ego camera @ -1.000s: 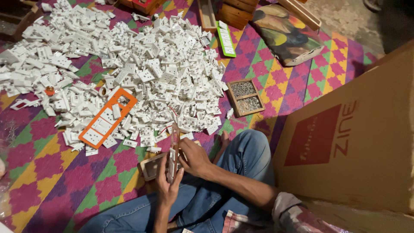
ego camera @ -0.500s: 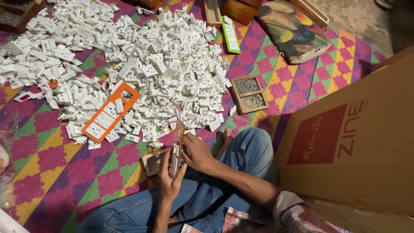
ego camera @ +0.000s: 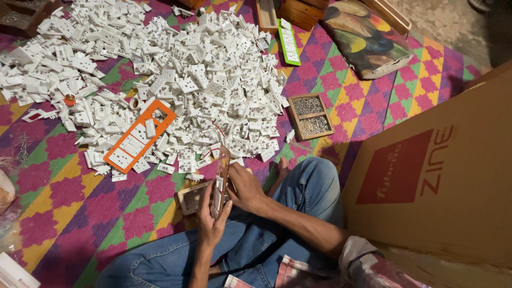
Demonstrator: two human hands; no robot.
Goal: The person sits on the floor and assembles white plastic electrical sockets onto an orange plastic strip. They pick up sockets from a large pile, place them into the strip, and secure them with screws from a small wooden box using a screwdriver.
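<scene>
I sit cross-legged in blue jeans on a patterned mat. My left hand [ego camera: 210, 221] holds a long narrow switch frame [ego camera: 221, 178] edge-on, upright above my lap. My right hand [ego camera: 246, 188] grips the same frame from the right side, fingers pressed against it. A small open wooden box [ego camera: 190, 196] lies on the mat just left of my hands. Beyond them spreads a large heap of white plastic switch and socket parts [ego camera: 202, 90].
An orange frame plate [ego camera: 140, 136] rests on the heap's near edge. A two-compartment wooden tray of screws [ego camera: 311, 116] sits to the right of the heap. A big cardboard box [ego camera: 442, 170] stands at the right. A cushion [ego camera: 365, 40] and a green strip [ego camera: 288, 41] lie further back.
Both hands stay on the frame with only slight shifts. The view has drifted a little, so the heap sits slightly lower in the frame.
</scene>
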